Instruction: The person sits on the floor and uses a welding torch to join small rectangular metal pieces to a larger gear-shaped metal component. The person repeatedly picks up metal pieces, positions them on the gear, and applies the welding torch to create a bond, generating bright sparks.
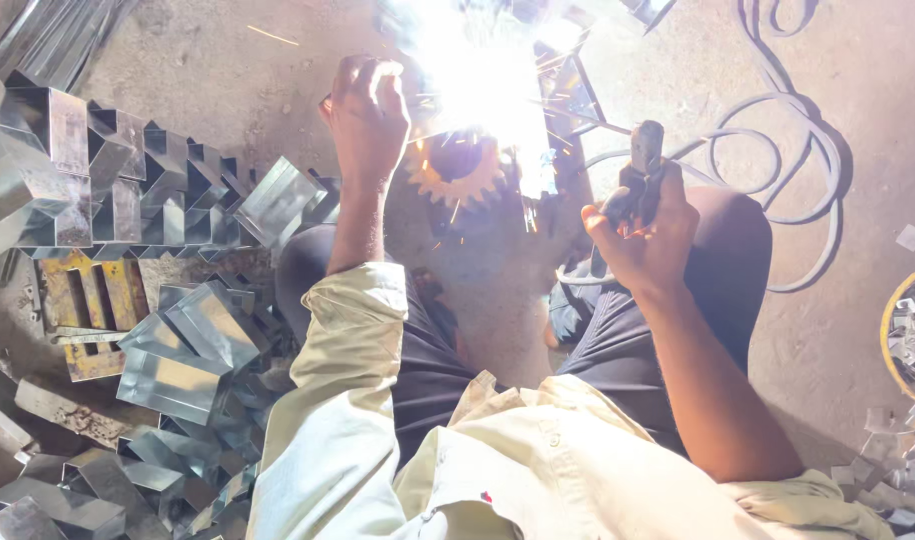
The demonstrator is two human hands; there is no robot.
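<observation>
A bare concrete floor [858, 330] fills the view, and the person squats on it in a cream long-sleeved shirt [478, 460]. To the left lies a heap of bent, shiny sheet-metal channel pieces [168, 200], some stacked in rows, some loose. A grey looped cable [778, 120] coils over the floor at upper right. At the right edge is the rim of a round yellow basin [890, 330] filled with small metal scraps.

Between the knees, just beyond both hands, a white welding glare [468, 70] hides most of the metal workpiece; only a toothed orange-brown gear wheel [458, 170] shows below the glare, lying flat, with sparks about it.

The right hand [643, 240] is closed firmly round a dark welding electrode holder [643, 170], whose head points up and left toward the glare, near the gear but apart from it. The left hand [368, 120] is raised just left of the glare, above and beside the gear, fingers curled; whether it grips anything cannot be told against the light.
</observation>
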